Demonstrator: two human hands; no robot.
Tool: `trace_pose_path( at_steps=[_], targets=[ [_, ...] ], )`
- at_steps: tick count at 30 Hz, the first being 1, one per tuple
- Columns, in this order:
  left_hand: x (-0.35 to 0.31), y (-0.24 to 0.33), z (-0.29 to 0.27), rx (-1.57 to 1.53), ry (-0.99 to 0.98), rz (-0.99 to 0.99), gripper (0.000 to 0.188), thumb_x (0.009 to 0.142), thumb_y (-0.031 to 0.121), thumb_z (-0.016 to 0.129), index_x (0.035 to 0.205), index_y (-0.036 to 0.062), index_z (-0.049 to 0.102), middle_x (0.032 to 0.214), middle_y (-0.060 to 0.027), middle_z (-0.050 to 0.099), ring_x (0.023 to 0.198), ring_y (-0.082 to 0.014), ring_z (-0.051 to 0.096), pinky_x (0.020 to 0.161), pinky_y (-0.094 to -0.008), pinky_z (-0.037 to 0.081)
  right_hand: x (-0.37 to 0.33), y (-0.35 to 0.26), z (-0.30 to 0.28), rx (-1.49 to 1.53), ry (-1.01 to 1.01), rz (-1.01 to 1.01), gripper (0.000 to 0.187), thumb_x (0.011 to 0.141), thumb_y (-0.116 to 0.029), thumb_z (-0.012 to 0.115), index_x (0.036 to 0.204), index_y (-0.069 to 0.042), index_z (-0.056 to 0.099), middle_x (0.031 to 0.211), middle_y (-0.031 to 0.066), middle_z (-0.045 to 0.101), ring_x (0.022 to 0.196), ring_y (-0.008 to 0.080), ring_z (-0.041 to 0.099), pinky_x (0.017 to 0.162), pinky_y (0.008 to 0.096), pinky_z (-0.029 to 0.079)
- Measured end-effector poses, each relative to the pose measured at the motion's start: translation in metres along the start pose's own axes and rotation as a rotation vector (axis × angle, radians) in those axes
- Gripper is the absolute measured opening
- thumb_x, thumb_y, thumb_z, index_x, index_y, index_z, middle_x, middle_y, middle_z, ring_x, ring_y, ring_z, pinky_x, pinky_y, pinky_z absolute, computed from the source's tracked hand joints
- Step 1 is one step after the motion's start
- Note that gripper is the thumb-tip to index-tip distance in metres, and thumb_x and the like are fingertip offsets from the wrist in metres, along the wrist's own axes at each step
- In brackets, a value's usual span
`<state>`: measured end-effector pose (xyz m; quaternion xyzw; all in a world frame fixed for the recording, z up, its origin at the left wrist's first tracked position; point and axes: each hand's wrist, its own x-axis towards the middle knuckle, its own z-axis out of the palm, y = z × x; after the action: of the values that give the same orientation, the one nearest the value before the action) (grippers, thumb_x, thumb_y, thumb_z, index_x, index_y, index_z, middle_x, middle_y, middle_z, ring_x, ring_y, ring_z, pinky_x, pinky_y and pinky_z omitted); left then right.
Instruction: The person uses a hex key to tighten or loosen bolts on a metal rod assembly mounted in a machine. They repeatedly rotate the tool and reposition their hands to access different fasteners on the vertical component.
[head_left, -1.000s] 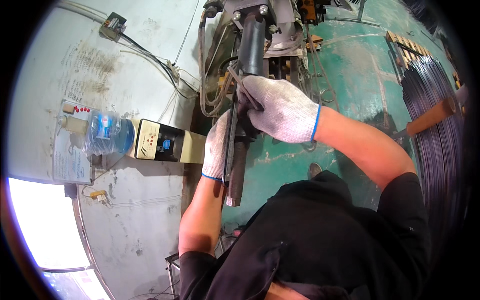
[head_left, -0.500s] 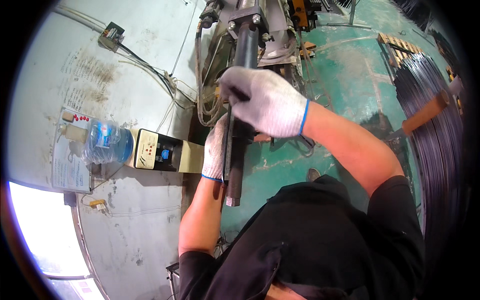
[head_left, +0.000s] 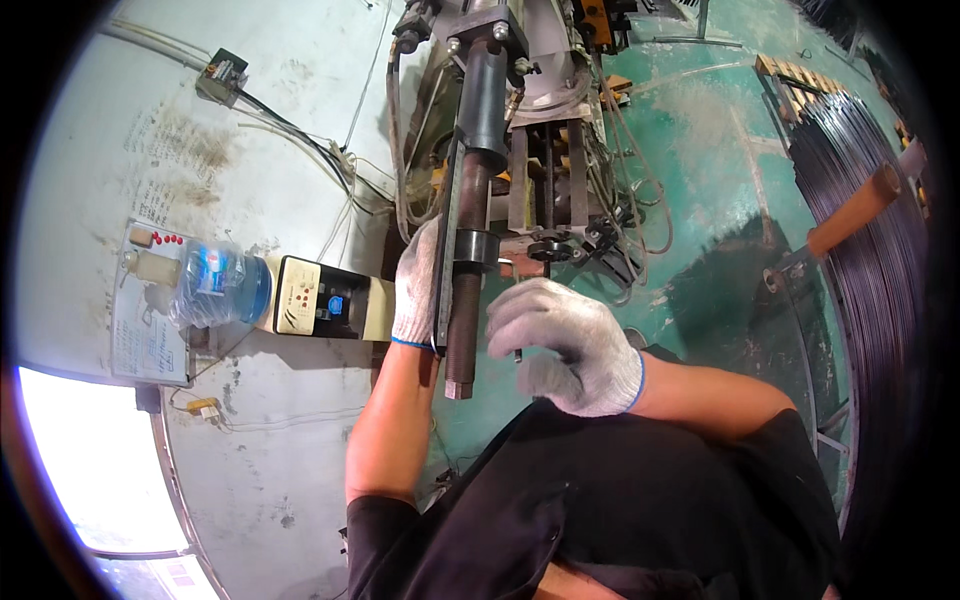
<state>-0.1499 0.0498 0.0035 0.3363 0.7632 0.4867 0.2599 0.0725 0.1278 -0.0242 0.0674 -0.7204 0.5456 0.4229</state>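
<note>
Touches with the left hand [head_left: 415, 290], the nearer of 2, a flat metal strip [head_left: 446, 270]; cannot tell if pinching, with fingers hidden; has just rightward the threaded shaft [head_left: 463, 315], with long axis from machine [head_left: 540, 60] toward torso [head_left: 620, 500] and lower end free; leaves a gap; farther right, holds the right hand [head_left: 565, 345] loosely curled beside a thin rod [head_left: 518, 355]; cannot tell if gripping it.

Head fisheye — looking steeply down

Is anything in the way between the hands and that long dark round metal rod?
For the white-gloved left hand, yes: a long, flat grey metal strip lies between it and the dark, round, threaded metal rod. For the white-gloved right hand, nothing visible.
</note>
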Motion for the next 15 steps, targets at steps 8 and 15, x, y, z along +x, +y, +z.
trace_pose_path(
  at_steps=[8,15],
  targets=[
    [-0.01,0.022,0.001,-0.161,-0.117,-0.227,0.045,0.12,0.041,0.051,0.146,0.006,0.064,0.106,-0.0107,0.076,0.097,-0.0249,0.077,0.086,-0.0391,0.064,0.015,-0.01,0.0,0.595,0.152,1.128,0.062,0.105,-0.053,0.081,0.133,0.002,0.071,0.105,0.0007,0.07,0.097,0.0117,0.067,0.082,0.0332,0.058],
    [0.0,-0.002,-0.013,-0.886,-0.289,-0.428,0.059,0.121,0.05,0.054,0.157,0.0042,0.062,0.13,-0.0196,0.078,0.111,-0.0322,0.079,0.094,-0.047,0.068,0.038,0.001,0.026,0.311,0.208,0.953,0.075,0.09,-0.059,0.088,0.12,0.007,0.072,0.114,0.0198,0.082,0.109,0.0276,0.079,0.098,0.0398,0.061]
  ],
)
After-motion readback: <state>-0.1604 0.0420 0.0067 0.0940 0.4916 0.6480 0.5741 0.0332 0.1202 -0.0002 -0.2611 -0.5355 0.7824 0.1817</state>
